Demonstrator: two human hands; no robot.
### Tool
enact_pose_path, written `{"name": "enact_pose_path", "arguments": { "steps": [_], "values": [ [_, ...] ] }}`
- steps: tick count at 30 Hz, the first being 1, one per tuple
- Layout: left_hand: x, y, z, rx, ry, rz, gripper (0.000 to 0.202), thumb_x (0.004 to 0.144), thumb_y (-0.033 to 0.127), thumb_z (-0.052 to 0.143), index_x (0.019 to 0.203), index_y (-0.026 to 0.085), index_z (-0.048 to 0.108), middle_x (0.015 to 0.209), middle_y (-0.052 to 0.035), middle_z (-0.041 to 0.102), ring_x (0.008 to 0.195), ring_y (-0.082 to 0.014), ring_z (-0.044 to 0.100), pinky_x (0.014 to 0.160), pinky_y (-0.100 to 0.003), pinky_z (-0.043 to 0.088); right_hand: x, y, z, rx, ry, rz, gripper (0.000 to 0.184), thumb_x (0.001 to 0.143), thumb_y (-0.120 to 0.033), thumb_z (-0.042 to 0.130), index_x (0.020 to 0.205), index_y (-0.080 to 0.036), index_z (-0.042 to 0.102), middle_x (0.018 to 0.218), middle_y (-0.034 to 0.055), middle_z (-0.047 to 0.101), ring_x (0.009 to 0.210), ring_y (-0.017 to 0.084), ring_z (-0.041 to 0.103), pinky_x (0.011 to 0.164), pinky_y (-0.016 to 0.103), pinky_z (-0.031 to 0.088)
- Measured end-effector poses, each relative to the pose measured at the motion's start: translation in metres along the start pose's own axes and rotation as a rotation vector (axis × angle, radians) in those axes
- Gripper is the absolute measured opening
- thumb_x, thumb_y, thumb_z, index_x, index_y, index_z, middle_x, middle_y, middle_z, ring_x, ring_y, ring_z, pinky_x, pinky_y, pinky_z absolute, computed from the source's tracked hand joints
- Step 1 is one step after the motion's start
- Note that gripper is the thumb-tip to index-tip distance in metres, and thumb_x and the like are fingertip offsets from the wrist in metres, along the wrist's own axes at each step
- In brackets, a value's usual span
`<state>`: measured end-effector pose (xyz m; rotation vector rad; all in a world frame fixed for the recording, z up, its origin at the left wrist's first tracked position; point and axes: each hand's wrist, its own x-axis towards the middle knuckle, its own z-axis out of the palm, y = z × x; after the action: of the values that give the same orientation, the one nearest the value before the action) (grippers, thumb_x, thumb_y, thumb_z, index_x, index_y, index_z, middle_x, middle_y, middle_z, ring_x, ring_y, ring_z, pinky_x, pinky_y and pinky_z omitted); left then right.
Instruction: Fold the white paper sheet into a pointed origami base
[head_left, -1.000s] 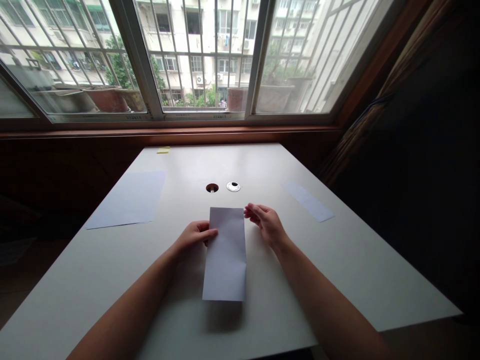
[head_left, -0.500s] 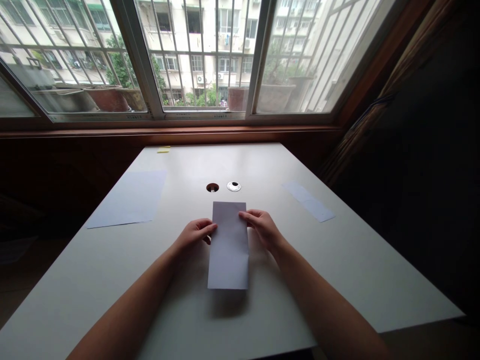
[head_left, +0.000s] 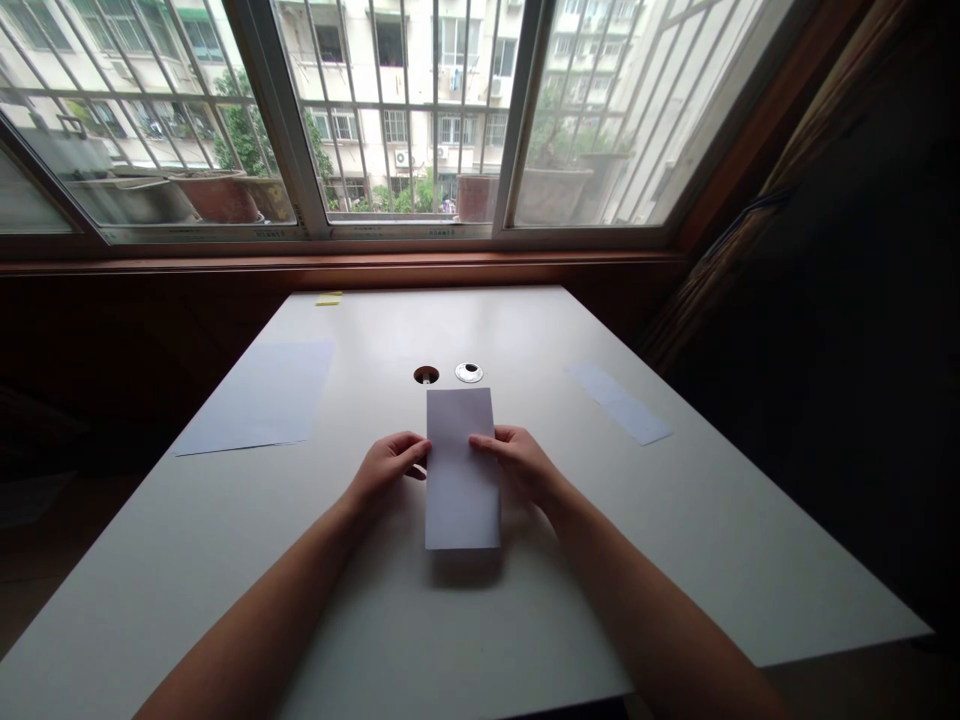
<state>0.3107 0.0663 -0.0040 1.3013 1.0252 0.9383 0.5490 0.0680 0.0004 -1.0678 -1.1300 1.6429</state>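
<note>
Head view: over the last second the folded paper has slid away from me. Its far edge is now just short of the cable hole and the metal cap. My right hand has closed onto its right edge, and my left hand pinches the left, so the paper sits between both grips, just over the table. The only containers are the pots far ahead, outside the window; I cannot make out what they hold.

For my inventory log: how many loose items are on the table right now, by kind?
White paper pieces: 3 (folded sheet held between left hand and right hand; flat sheet at left; strip at right)
Yellow sticky note: 1
Round metal cap: 1
Total: 5
</note>
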Motion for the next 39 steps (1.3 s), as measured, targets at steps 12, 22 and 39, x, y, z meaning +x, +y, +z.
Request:
{"name": "enact_pose_path", "arguments": {
  "steps": [12, 22, 39],
  "values": [
    [0.000, 0.002, -0.001, 0.101, -0.068, -0.035, 0.031, 0.080, 0.045, 0.070, 0.085, 0.014, 0.070, 0.075, -0.0049, 0.068, 0.070, -0.0172, 0.064, 0.057, -0.024, 0.048, 0.001, -0.001, -0.002, 0.014, 0.054, -0.079, 0.042, 0.067, -0.047, 0.081, 0.092, -0.014, 0.075, 0.094, 0.0106, 0.074, 0.083, 0.026, 0.068, 0.078, 0.038, 0.051],
    [0.000, -0.001, 0.002, 0.029, 0.037, 0.024, 0.033, 0.081, 0.047, 0.068, 0.087, 0.015, 0.069, 0.078, -0.0059, 0.070, 0.074, -0.0189, 0.065, 0.061, -0.027, 0.050, -0.003, 0.001, 0.001, -0.011, -0.031, 0.009, 0.041, 0.066, -0.044, 0.082, 0.090, -0.013, 0.075, 0.088, 0.0106, 0.074, 0.076, 0.025, 0.067, 0.071, 0.037, 0.051],
    [0.005, -0.008, -0.010, -0.144, -0.215, -0.090, 0.034, 0.073, 0.044, 0.079, 0.083, 0.014, 0.065, 0.071, -0.0037, 0.066, 0.065, -0.0133, 0.061, 0.056, -0.022, 0.044, -0.008, -0.010, 0.008, 0.057, -0.123, 0.064, 0.045, 0.062, -0.044, 0.085, 0.093, -0.013, 0.075, 0.093, 0.0120, 0.075, 0.081, 0.026, 0.068, 0.075, 0.039, 0.053]
  ]
}}
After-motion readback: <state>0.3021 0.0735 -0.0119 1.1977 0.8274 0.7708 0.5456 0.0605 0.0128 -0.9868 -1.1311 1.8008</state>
